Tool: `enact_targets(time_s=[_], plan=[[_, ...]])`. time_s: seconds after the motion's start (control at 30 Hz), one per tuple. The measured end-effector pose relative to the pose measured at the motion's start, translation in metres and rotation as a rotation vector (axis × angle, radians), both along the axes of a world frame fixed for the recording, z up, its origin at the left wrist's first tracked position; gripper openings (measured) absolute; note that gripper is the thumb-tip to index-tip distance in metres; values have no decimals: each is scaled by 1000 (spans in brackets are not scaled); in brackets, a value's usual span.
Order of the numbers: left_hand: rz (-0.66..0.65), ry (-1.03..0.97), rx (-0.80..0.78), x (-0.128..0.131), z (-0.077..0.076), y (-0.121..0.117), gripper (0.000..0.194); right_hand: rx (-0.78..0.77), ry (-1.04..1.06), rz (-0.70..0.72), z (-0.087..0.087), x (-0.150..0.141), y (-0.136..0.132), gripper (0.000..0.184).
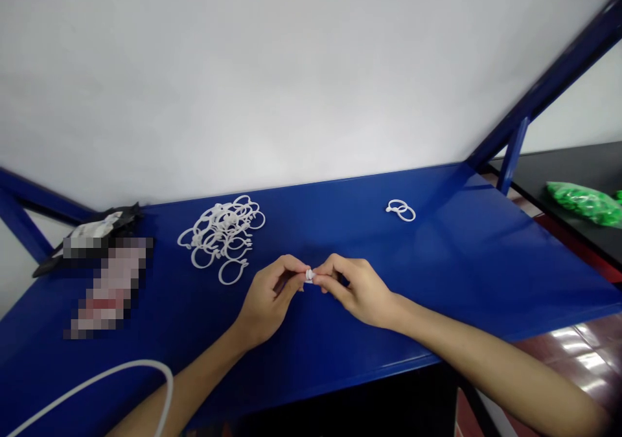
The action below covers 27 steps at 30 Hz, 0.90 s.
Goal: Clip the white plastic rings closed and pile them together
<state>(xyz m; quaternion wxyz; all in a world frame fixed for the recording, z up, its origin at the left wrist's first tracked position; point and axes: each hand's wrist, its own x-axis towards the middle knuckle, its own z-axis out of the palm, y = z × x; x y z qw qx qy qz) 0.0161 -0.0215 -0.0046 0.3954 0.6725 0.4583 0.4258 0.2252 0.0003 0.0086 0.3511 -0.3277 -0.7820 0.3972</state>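
Between both hands, just above the blue table, is the clasp of a white plastic ring; fingers hide most of the ring. My left hand pinches it with thumb and forefinger from the left. From the right, my right hand grips it the same way, fingertips nearly meeting the left ones. Left of my left hand lies a heap of white plastic rings with small clasps. Farther back on the right, two overlapping white rings lie apart from the heap.
A black plastic bag with a pale label lies at the back left, beside a blurred-out packet. A white cord curves across the lower left. Blue frame bars flank the table. On a black surface at right is a bag of green pieces.
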Motion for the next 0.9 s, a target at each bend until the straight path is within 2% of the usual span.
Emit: enact_targets(time_s=[0.23,0.37,0.47,0.57,0.63,0.7,0.77,0.9], plan=[[29,134,344,7,-4,-8,13,240,-141,11,-5,0,-4,22],[27,359,489,0,2,4,15,275,-188,-21,-4,1,5,23],[196,634,548,-19,6,21,19,344,-387,-175,-4,10,24,23],[450,854,503,-50,7,40,28,336,-686,-457,1,30,47,17],[565,970,451,-71,6,50,34,300,-837,-641,5,47,61,17],[600,1053,409,-86,4,57,34,254,-929,-776,9,62,70,20],[584,1102,394,-94,1,61,32,217,-978,-843,10,71,75,25],[560,1119,388,-96,-3,64,27,252,-973,-853,7,69,73,32]])
